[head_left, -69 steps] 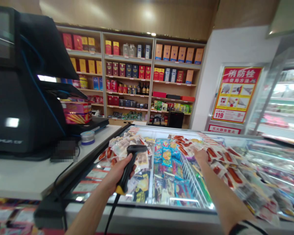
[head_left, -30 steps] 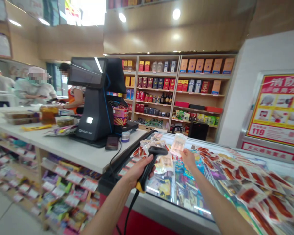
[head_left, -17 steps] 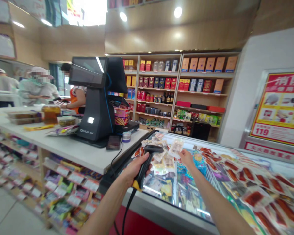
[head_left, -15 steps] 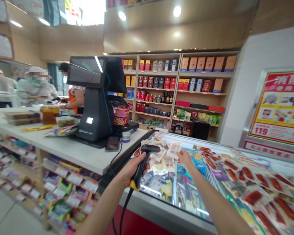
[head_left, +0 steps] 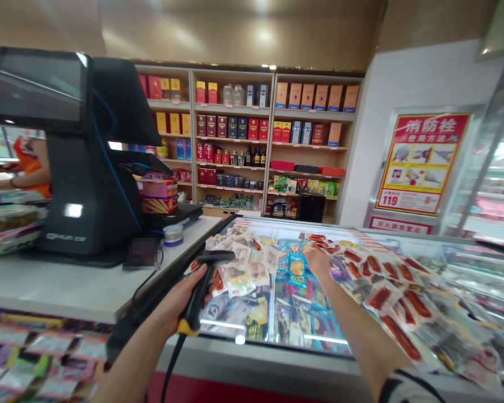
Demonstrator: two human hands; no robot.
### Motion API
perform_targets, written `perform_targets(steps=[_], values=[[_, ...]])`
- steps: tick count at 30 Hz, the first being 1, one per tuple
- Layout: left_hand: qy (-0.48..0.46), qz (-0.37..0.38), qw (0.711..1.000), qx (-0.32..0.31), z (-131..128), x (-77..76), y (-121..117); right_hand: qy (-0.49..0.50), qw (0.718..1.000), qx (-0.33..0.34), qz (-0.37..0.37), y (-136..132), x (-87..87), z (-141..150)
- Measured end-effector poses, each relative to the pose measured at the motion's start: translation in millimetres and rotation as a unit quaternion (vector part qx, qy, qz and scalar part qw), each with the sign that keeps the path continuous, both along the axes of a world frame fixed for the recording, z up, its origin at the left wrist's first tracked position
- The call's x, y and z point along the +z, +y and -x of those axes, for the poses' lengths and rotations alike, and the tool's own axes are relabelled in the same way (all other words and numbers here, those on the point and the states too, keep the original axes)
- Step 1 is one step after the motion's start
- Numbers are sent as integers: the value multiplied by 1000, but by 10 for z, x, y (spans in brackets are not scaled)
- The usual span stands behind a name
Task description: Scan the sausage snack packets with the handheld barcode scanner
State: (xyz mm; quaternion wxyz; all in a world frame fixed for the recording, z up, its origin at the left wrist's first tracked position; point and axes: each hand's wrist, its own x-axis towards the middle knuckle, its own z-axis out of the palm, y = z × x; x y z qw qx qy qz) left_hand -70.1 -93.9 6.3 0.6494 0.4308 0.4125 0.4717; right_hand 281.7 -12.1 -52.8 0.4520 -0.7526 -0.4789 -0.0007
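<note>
My left hand (head_left: 189, 294) is wrapped round the handle of a black and yellow barcode scanner (head_left: 199, 294), its head above the left side of the glass-topped case. Under and beyond the scanner lies a heap of clear packets of pale food (head_left: 241, 271). My right hand (head_left: 318, 262) reaches over the glass beside a blue packet (head_left: 297, 266). It is close to the near end of a spread of packets of dark-red, sausage-like food (head_left: 372, 266). Its fingertips point away from me and are hidden, so I cannot tell whether they grip a packet.
A black checkout terminal (head_left: 96, 162) stands on the white counter (head_left: 84, 291) at left, with a small round tin (head_left: 173, 235) near its edge. The scanner's cable (head_left: 172, 364) hangs down in front of the case. A person's orange-clad arm (head_left: 33, 168) shows behind the terminal.
My view has swung right and closer. The pale food packet my right hand held has been let go onto the heap; that hand has moved right toward the dark-red packets. The scanner stays in my left hand.
</note>
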Motion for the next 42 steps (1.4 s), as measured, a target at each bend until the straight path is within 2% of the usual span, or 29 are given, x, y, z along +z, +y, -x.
perform_targets(steps=[1, 3, 5, 8, 12, 15, 18, 23, 26, 29, 31, 33, 38, 40, 42], values=[[-1, -6, 1000, -4, -43, 2, 13, -35, 998, -56, 23, -52, -17, -196], [-1, -6, 1000, -14, -114, -9, 57, -84, 986, -123, 76, -113, -71, -536], [2, 6, 1000, -21, -167, -39, 109, -109, 978, -126, 123, -114, -138, -761], [-2, 12, 999, -39, -229, -96, 160, -140, 976, -72, 151, -44, -227, -857], [-9, 8, 998, -59, -301, -102, 134, -146, 983, 3, 108, 37, -275, -680], [-13, -4, 997, -71, -327, -34, 53, -80, 995, 62, 9, 37, -269, -429], [-15, -2, 997, -80, -291, 39, -49, -2, 992, 111, -63, 11, -226, -107], [-38, -37, 995, -86, -109, 75, -207, 52, 977, 182, -104, -33, -131, 496], [-41, -36, 995, -86, -7, 67, -276, 102, 970, 183, -126, -29, -156, 764], [-37, -26, 996, -80, 46, 51, -317, 186, 960, 180, -108, -2, -231, 881], [-35, -31, 996, -80, 51, 36, -331, 256, 943, 197, -83, 12, -263, 888], [-35, -42, 995, -82, 35, 22, -339, 336, 913, 220, -74, 6, -257, 869], [-23, -48, 995, -90, -61, 7, -338, 525, 805, 263, -85, -70, -154, 847], [-18, -50, 994, -98, -102, 8, -329, 543, 794, 253, -101, -90, -127, 848], [-15, -51, 993, -103, -134, 9, -315, 537, 804, 230, -112, -93, -119, 832]])
